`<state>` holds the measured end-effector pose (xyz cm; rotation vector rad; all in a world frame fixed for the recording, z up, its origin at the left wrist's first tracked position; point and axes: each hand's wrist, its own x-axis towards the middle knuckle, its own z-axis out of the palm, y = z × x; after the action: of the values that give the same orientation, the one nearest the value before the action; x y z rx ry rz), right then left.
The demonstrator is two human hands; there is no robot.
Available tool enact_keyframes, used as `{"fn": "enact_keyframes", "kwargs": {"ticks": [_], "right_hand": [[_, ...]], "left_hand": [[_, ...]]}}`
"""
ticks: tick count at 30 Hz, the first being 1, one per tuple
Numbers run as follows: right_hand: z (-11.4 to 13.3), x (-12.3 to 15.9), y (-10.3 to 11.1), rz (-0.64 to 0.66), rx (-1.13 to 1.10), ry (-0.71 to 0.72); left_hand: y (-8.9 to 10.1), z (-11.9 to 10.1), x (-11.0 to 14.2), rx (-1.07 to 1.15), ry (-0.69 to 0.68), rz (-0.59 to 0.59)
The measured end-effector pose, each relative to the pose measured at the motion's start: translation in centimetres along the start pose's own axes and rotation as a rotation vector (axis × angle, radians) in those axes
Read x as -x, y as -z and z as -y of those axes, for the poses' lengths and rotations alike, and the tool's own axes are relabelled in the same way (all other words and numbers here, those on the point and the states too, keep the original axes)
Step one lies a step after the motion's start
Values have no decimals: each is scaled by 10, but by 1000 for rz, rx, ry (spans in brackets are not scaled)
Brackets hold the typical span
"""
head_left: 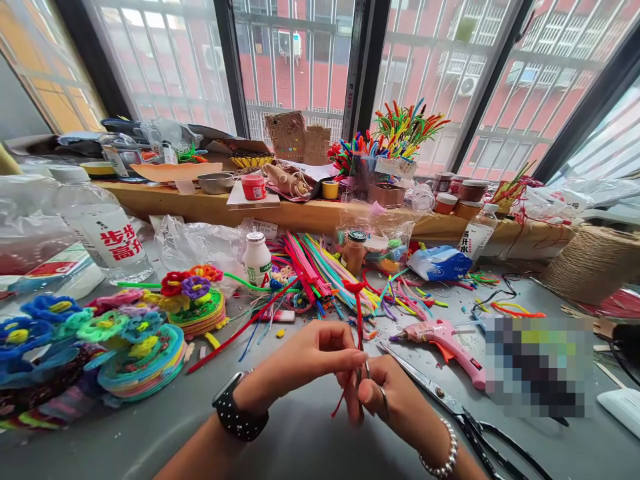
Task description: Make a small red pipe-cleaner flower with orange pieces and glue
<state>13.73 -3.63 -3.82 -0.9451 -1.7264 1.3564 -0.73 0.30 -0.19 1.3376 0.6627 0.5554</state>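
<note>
My left hand (313, 357) pinches a red pipe cleaner (359, 313) that stands upright, its top bent into a small looped shape. A thin red tail of it dangles below my fingers. Close against it, my right hand (400, 400) is closed on what looks like small metal scissors (385, 404); a metal loop shows at the thumb, and the blades are mostly hidden by my fingers. Just right of that hand lie large black-handled scissors (450, 403) and a pink glue gun (445, 343).
Loose pipe cleaners (325, 273) spread across the grey table behind my hands. Fuzzy flower pieces (140, 353) crowd the left side. A white bottle (257, 260), a brown jar (354, 252), a large water bottle (103, 230) and a twine spool (593, 267) stand around. A wooden ledge (310, 215) runs behind.
</note>
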Motion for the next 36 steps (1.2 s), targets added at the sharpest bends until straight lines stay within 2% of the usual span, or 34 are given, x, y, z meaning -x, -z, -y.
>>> {"fn": "enact_keyframes", "kwargs": {"ticks": [5,8,13,16,31,36], "right_hand": [[2,-1,-3,-39,14,-62],[3,1,-1,17,4,-77],[2,3,2,105,0,24],[0,2,3,120,-15,0],[-10,0,-4,-22,-54,-68],[-9,1,-1,37,-26,-88]], "left_hand": [[1,0,0,1,-14,-18],[3,0,0,-6,-17,-9],[5,-1,3,-52,26,55],[7,-1,3,-71,58,96],[11,-2,2,-60,61,84],[12,-2,2,-79,77,96]]}}
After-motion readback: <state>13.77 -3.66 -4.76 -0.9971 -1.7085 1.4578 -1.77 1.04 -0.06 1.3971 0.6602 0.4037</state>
